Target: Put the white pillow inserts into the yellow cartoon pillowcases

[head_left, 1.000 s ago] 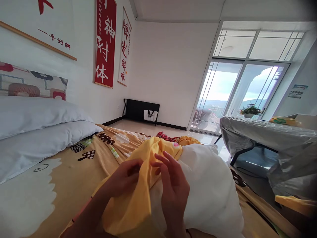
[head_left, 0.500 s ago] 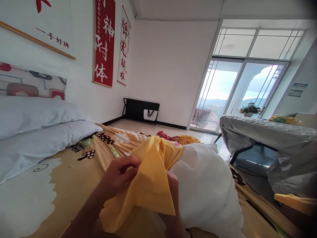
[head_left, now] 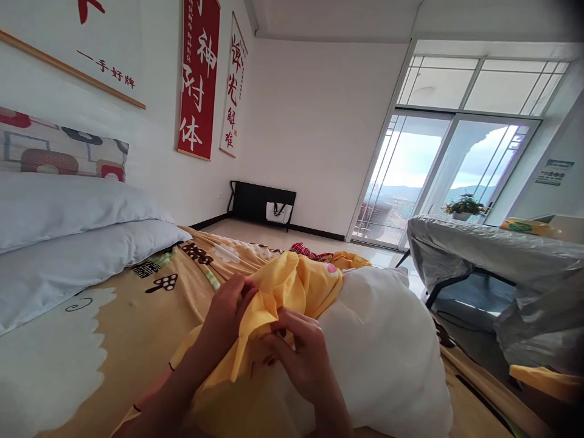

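Observation:
A yellow pillowcase (head_left: 305,283) with a pink spot lies bunched in front of me, against a plump white pillow (head_left: 383,347). My left hand (head_left: 232,307) is closed on the left part of its gathered fabric. With thumb and fingers, my right hand (head_left: 303,350) pinches a fold of the same cloth nearer to me. Some fingertips are hidden by the folds. More of the yellow fabric hangs below and between my forearms. How far the pillow reaches into the pillowcase cannot be seen.
Under the work is a bed with a tan patterned blanket (head_left: 137,334). White pillows (head_left: 114,249) are stacked at left. Red checked cloth (head_left: 310,250) lies beyond. At right stands a plastic-covered table (head_left: 479,237) with a potted plant (head_left: 465,207).
My right hand has come out from behind the yellow cloth to its near side and now pinches it. The flap that hung down is gathered into folds. My left hand keeps its hold.

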A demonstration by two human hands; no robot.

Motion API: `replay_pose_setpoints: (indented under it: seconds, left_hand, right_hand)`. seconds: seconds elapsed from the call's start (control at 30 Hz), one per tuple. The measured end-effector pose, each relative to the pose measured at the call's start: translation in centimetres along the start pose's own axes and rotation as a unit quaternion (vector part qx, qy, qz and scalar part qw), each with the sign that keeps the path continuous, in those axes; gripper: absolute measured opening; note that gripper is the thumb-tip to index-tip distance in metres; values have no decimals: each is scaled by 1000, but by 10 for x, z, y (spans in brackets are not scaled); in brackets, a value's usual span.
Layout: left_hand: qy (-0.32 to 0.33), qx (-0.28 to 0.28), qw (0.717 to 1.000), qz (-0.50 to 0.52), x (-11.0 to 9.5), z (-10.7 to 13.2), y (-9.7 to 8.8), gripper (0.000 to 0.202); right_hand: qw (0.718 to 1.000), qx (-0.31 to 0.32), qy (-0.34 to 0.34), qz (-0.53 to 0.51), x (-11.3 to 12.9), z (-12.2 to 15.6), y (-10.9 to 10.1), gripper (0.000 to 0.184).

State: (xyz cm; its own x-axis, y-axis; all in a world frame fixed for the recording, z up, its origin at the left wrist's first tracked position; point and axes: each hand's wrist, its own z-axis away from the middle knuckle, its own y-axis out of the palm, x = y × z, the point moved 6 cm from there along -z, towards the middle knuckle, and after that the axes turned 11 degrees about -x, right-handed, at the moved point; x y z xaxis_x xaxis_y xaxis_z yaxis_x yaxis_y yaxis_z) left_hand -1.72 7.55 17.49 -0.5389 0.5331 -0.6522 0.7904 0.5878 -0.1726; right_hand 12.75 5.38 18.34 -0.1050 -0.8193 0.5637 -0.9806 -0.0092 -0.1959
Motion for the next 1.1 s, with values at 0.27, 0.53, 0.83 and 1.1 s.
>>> replay_pose_setpoints:
  seconds: [0.27,0.53,0.83,1.1]
  left_hand:
    - [-15,75,990,118,-28,13,-14,31]
    - [28,165,985,38,-41,17,-26,13]
    - [89,150,983,50,-43,20,-16,16]
    - [5,180,979,91,-32,16,-17,22]
  right_hand:
    - [1000,-11,-1,-11,1,1,-1,21]
    - [998,-52,-34,29,6,3,-5,23]
    - [990,-65,-101,74,13,6,-3,19]
    - [985,-68,-128,98,18,4,-1,18]
